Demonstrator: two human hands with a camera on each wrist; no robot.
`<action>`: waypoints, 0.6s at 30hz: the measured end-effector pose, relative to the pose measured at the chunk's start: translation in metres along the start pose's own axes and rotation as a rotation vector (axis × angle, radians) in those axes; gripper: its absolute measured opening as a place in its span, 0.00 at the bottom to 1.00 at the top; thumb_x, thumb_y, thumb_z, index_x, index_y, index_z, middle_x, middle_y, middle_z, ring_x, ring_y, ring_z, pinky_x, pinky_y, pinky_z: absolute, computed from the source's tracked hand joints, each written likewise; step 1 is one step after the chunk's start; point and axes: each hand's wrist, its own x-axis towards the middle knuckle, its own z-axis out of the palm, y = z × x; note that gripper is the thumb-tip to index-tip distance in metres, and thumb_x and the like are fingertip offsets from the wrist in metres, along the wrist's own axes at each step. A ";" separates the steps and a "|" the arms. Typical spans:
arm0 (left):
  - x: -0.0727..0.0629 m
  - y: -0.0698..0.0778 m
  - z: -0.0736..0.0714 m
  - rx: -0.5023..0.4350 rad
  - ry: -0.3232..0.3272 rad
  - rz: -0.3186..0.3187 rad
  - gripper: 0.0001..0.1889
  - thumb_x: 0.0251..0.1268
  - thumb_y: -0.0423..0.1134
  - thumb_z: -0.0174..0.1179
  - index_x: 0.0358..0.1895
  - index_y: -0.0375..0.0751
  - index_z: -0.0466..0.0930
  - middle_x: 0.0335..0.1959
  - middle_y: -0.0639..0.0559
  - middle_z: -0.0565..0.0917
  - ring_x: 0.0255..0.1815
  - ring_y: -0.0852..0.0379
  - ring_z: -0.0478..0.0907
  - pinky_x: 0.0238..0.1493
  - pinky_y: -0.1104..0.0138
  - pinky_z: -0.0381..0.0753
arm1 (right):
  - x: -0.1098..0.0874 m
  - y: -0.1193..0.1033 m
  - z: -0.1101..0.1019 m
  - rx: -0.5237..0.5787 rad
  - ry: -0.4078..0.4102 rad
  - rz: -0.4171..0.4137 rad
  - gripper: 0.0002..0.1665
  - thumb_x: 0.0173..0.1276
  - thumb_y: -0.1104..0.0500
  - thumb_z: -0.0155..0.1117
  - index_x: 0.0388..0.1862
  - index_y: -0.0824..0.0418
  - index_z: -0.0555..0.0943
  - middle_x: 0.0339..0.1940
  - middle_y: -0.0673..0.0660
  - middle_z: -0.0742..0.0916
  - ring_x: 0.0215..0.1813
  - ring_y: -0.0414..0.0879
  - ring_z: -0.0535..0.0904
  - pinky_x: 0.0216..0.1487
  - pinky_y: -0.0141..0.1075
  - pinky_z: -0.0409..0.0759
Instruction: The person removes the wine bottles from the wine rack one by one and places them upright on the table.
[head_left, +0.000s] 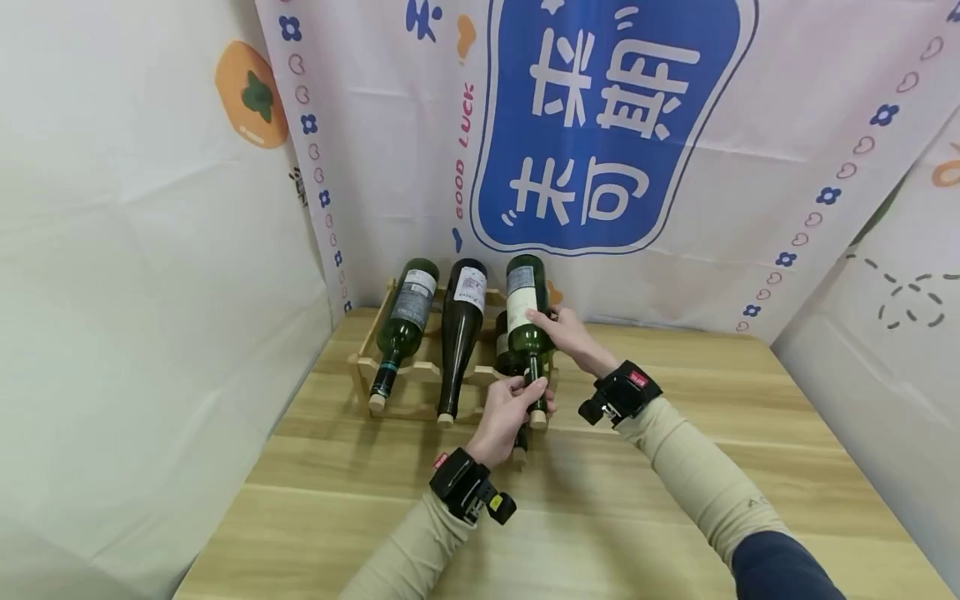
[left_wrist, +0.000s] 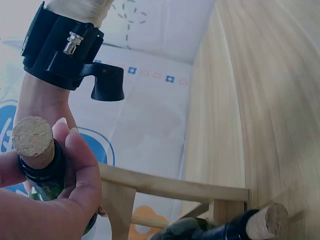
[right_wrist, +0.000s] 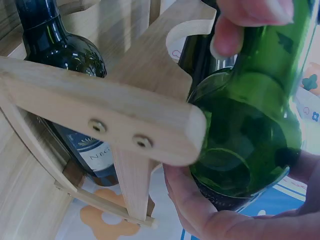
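A green wine bottle (head_left: 522,300) with a pale label and a cork is at the right end of the wooden wine rack (head_left: 427,372). Its neck points toward me. My left hand (head_left: 504,417) grips the neck just behind the cork (left_wrist: 33,142). My right hand (head_left: 567,336) holds the body, its thumb over the label; from below, fingers (right_wrist: 192,200) curl under the glass. The bottle is by the upper rail, but whether it touches the wood I cannot tell. Below it, a dark bottle (right_wrist: 65,47) lies in the lower tier, partly hidden.
On the upper tier lie another green bottle (head_left: 408,312) at the left and a dark bottle (head_left: 462,321) in the middle, both corked. The rack stands on a wood-grain table (head_left: 637,500) against a printed cloth (head_left: 405,167). White cloth also hangs on both sides.
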 end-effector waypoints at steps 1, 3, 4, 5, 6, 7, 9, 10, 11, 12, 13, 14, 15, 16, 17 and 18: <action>0.000 0.001 0.002 -0.008 -0.003 0.000 0.19 0.71 0.43 0.56 0.51 0.27 0.76 0.29 0.52 0.85 0.25 0.63 0.82 0.27 0.75 0.70 | -0.001 0.000 -0.002 0.006 -0.002 0.005 0.30 0.75 0.45 0.51 0.58 0.71 0.70 0.39 0.57 0.81 0.34 0.39 0.77 0.37 0.28 0.77; 0.000 0.002 0.005 -0.030 -0.005 0.006 0.18 0.71 0.42 0.56 0.50 0.26 0.76 0.28 0.53 0.84 0.25 0.63 0.82 0.27 0.76 0.74 | -0.003 -0.002 -0.005 0.001 -0.013 0.011 0.32 0.75 0.44 0.50 0.61 0.70 0.69 0.42 0.59 0.81 0.35 0.39 0.77 0.38 0.28 0.77; 0.000 0.003 0.007 -0.038 -0.006 0.008 0.17 0.71 0.41 0.56 0.50 0.27 0.76 0.29 0.52 0.84 0.25 0.63 0.82 0.27 0.75 0.75 | -0.004 -0.004 -0.008 0.000 -0.014 0.013 0.32 0.75 0.44 0.50 0.62 0.70 0.68 0.43 0.59 0.81 0.36 0.39 0.77 0.38 0.28 0.77; 0.000 0.004 0.009 -0.045 -0.007 0.010 0.16 0.71 0.40 0.56 0.50 0.27 0.76 0.29 0.51 0.84 0.26 0.63 0.82 0.28 0.75 0.77 | -0.005 -0.005 -0.009 0.000 -0.010 0.016 0.32 0.75 0.44 0.50 0.63 0.69 0.68 0.44 0.60 0.81 0.36 0.39 0.77 0.38 0.28 0.77; 0.000 0.004 0.011 -0.052 -0.008 0.014 0.16 0.71 0.40 0.56 0.49 0.28 0.77 0.30 0.50 0.85 0.26 0.63 0.82 0.28 0.75 0.78 | -0.006 -0.005 -0.011 0.004 -0.013 0.019 0.32 0.75 0.44 0.50 0.64 0.69 0.68 0.45 0.61 0.81 0.37 0.40 0.77 0.39 0.29 0.77; 0.001 0.004 0.013 -0.061 -0.007 0.017 0.15 0.71 0.40 0.56 0.49 0.28 0.77 0.31 0.47 0.85 0.26 0.63 0.83 0.28 0.75 0.79 | -0.006 -0.006 -0.013 0.006 -0.010 0.018 0.32 0.75 0.44 0.50 0.64 0.68 0.68 0.46 0.62 0.81 0.38 0.40 0.77 0.39 0.29 0.77; 0.001 0.004 0.017 -0.065 -0.006 0.022 0.14 0.70 0.39 0.57 0.47 0.28 0.77 0.32 0.43 0.85 0.26 0.63 0.83 0.28 0.75 0.80 | -0.008 -0.005 -0.016 0.002 0.000 0.011 0.32 0.75 0.44 0.50 0.64 0.69 0.68 0.46 0.62 0.81 0.37 0.39 0.78 0.39 0.28 0.78; 0.001 0.004 0.019 -0.065 -0.010 0.027 0.14 0.70 0.39 0.57 0.47 0.28 0.77 0.33 0.42 0.85 0.26 0.63 0.83 0.28 0.75 0.80 | -0.009 -0.005 -0.018 0.007 0.004 0.012 0.32 0.75 0.44 0.50 0.64 0.69 0.69 0.46 0.62 0.81 0.37 0.39 0.78 0.39 0.28 0.78; 0.001 0.004 0.020 -0.069 -0.013 0.026 0.14 0.70 0.38 0.56 0.47 0.27 0.77 0.32 0.43 0.85 0.27 0.63 0.83 0.28 0.75 0.81 | -0.010 -0.004 -0.019 0.011 0.006 0.010 0.32 0.75 0.44 0.50 0.64 0.69 0.69 0.45 0.61 0.81 0.36 0.39 0.78 0.38 0.28 0.78; 0.001 0.003 0.022 -0.073 -0.017 0.025 0.14 0.70 0.38 0.56 0.46 0.27 0.77 0.32 0.44 0.84 0.27 0.63 0.83 0.29 0.75 0.82 | -0.011 -0.003 -0.021 0.016 0.007 0.011 0.32 0.75 0.44 0.51 0.63 0.69 0.69 0.45 0.61 0.81 0.36 0.39 0.78 0.38 0.28 0.79; 0.001 0.003 0.024 -0.078 -0.022 0.022 0.14 0.70 0.37 0.56 0.47 0.26 0.77 0.31 0.46 0.84 0.28 0.63 0.84 0.30 0.75 0.83 | -0.012 -0.003 -0.022 0.019 0.008 0.013 0.32 0.75 0.45 0.51 0.63 0.69 0.68 0.44 0.61 0.81 0.35 0.39 0.79 0.37 0.28 0.79; 0.001 0.003 0.026 -0.078 -0.026 0.019 0.14 0.70 0.37 0.56 0.47 0.26 0.77 0.30 0.47 0.84 0.28 0.63 0.84 0.31 0.74 0.84 | -0.013 -0.002 -0.024 0.019 0.007 0.016 0.33 0.75 0.45 0.50 0.64 0.70 0.68 0.44 0.61 0.81 0.35 0.38 0.79 0.37 0.28 0.79; 0.001 0.003 0.027 -0.077 -0.031 0.015 0.14 0.70 0.37 0.56 0.47 0.26 0.77 0.30 0.50 0.84 0.28 0.63 0.84 0.32 0.74 0.84 | -0.014 -0.001 -0.026 0.023 0.007 0.021 0.33 0.75 0.45 0.50 0.64 0.69 0.68 0.45 0.62 0.81 0.35 0.38 0.79 0.37 0.28 0.80; 0.000 0.003 0.029 -0.076 -0.035 0.010 0.14 0.70 0.37 0.56 0.47 0.25 0.76 0.29 0.51 0.84 0.28 0.62 0.84 0.33 0.73 0.85 | -0.014 0.000 -0.027 0.030 0.008 0.024 0.33 0.75 0.45 0.51 0.64 0.70 0.67 0.45 0.62 0.81 0.35 0.38 0.79 0.37 0.28 0.80; 0.000 0.003 0.030 -0.072 -0.038 0.004 0.15 0.70 0.37 0.56 0.48 0.25 0.76 0.28 0.52 0.83 0.28 0.62 0.84 0.33 0.73 0.85 | -0.015 0.001 -0.029 0.031 0.007 0.026 0.33 0.75 0.45 0.51 0.65 0.70 0.67 0.46 0.63 0.81 0.35 0.38 0.79 0.38 0.28 0.80; 0.000 0.002 0.032 -0.068 -0.041 -0.001 0.15 0.70 0.37 0.56 0.48 0.24 0.76 0.28 0.53 0.84 0.29 0.62 0.84 0.33 0.73 0.85 | -0.016 0.002 -0.030 0.029 0.008 0.028 0.34 0.75 0.45 0.51 0.66 0.70 0.66 0.47 0.63 0.81 0.35 0.37 0.79 0.38 0.28 0.80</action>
